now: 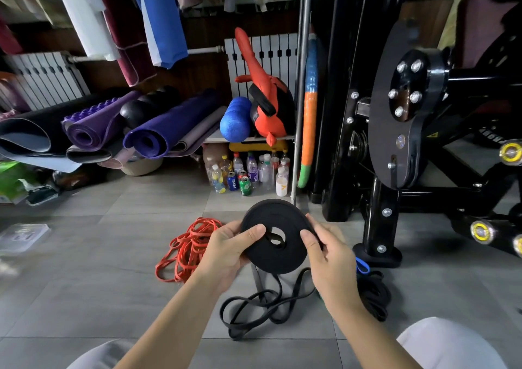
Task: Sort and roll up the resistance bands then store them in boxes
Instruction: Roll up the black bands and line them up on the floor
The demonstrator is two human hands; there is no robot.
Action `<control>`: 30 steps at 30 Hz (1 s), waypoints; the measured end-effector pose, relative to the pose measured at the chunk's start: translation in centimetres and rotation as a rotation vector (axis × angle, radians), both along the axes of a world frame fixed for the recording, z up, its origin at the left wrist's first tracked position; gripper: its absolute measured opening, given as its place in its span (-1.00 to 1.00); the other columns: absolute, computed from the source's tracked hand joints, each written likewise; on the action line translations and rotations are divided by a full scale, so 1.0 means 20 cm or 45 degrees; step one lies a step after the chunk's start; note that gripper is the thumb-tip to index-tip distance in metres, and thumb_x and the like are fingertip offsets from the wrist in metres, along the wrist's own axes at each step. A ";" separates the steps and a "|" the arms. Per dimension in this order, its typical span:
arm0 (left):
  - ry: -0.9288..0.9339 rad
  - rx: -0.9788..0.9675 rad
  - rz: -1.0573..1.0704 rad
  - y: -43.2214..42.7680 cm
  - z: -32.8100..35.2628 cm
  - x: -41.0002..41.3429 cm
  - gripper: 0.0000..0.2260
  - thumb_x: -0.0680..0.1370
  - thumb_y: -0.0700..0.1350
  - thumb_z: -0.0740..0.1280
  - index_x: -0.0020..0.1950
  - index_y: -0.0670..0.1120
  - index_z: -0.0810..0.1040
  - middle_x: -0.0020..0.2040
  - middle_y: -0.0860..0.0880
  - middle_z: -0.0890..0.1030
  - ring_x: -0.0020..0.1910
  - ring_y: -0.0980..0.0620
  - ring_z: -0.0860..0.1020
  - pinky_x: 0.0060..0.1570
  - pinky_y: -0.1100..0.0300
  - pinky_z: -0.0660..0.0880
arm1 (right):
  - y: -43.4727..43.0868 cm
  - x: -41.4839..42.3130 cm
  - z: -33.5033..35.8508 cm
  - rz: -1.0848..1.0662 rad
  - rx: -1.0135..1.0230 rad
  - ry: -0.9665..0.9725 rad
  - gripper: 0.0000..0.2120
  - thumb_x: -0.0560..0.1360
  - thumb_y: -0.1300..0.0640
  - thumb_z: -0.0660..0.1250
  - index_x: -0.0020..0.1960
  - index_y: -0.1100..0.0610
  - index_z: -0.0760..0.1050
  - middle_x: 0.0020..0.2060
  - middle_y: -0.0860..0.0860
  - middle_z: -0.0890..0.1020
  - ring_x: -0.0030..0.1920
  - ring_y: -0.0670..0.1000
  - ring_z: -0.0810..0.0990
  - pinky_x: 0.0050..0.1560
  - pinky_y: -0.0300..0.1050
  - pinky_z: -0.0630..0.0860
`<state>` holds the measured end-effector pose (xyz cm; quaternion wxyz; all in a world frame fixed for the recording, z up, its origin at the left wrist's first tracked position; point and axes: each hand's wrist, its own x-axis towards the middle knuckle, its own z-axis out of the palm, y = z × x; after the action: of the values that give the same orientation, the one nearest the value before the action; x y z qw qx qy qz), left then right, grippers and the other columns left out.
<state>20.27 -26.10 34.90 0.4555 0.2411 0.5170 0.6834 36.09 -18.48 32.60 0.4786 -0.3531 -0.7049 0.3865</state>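
- A person's left hand point(226, 251) and right hand point(329, 258) grip a flat black coil of rolled resistance band point(271, 216). Both thumbs press on its face and the fingers curl behind its rim. It is held above the grey tiled floor point(99, 255), just left of the black steel gym machine point(395, 142).
- Loose loops of black rubber band point(254, 309) lie on the floor beneath the coil, left of the machine's foot.
- A tangle of orange rubber bands point(187, 248) lies farther left of the machine.
- A blue band point(362, 267) and a heap of black bands point(372, 295) sit just beside the machine's foot.
- A clear plastic box point(22, 237) rests well to the machine's left.
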 end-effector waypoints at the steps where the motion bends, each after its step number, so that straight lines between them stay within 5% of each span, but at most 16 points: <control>1: 0.000 -0.005 0.011 0.01 -0.01 0.01 -0.79 0.31 -0.15 0.46 -0.09 -0.18 0.68 -0.09 -0.21 0.68 -0.13 -0.12 0.67 -0.24 0.09 0.60 | 0.00 0.00 0.00 -0.041 -0.012 0.006 -0.70 0.51 0.11 0.34 0.24 0.01 0.52 -0.09 -0.27 0.53 -0.11 -0.29 0.54 -0.04 -0.39 0.44; 6: 0.006 -0.042 0.087 0.03 -0.01 0.03 -0.67 0.27 -0.10 0.51 -0.04 -0.22 0.65 -0.05 -0.26 0.67 -0.09 -0.19 0.66 -0.14 -0.01 0.61 | 0.00 0.02 -0.01 -0.077 0.024 -0.110 -0.79 0.49 0.00 0.35 0.10 0.02 0.55 -0.12 -0.37 0.55 -0.03 -0.26 0.54 -0.04 -0.52 0.37; 13: -0.038 -0.018 0.109 0.07 -0.05 0.08 -0.59 0.24 -0.07 0.52 0.00 -0.25 0.63 -0.02 -0.28 0.66 -0.03 -0.22 0.63 0.03 -0.11 0.57 | 0.03 0.00 0.03 -0.286 0.270 -0.475 -0.54 0.26 -0.08 0.55 0.03 0.19 0.57 -0.09 0.02 0.52 -0.04 0.10 0.53 0.00 0.01 0.45; 21: 0.018 0.005 0.066 0.34 -0.04 0.21 -0.72 0.26 -0.06 0.51 -0.11 -0.17 0.66 -0.09 -0.23 0.68 -0.10 -0.15 0.65 0.00 -0.04 0.57 | 0.30 0.07 0.16 -0.345 0.278 -0.938 -0.36 0.31 -0.36 0.33 0.19 0.05 0.40 0.01 0.04 0.54 0.06 0.11 0.54 0.01 -0.02 0.41; 25: 0.095 -0.106 -0.024 0.61 -0.11 0.23 -0.90 0.42 -0.14 0.47 -0.12 -0.14 0.64 -0.15 -0.16 0.69 -0.13 -0.11 0.63 -0.02 -0.04 0.57 | 0.56 0.13 0.13 -0.347 0.231 -1.036 -0.40 0.29 -0.35 0.33 0.08 0.08 0.39 -0.07 0.05 0.55 -0.08 0.12 0.57 -0.22 -0.05 0.46; 30: -0.039 -0.349 -0.269 0.84 -0.45 0.26 -0.79 0.48 -0.16 0.41 0.06 -0.24 0.57 -0.15 -0.15 0.70 -0.17 -0.06 0.68 -0.26 0.12 0.60 | 0.76 0.20 -0.24 -0.357 -0.075 -1.182 -0.44 0.24 -0.36 0.36 -0.02 0.04 0.37 -0.10 -0.01 0.58 -0.08 0.10 0.58 -0.29 -0.13 0.33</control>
<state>25.44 -9.39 25.95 0.5612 0.2193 0.5702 0.5583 40.00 -3.22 27.86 0.1507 -0.5932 -0.7784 0.1397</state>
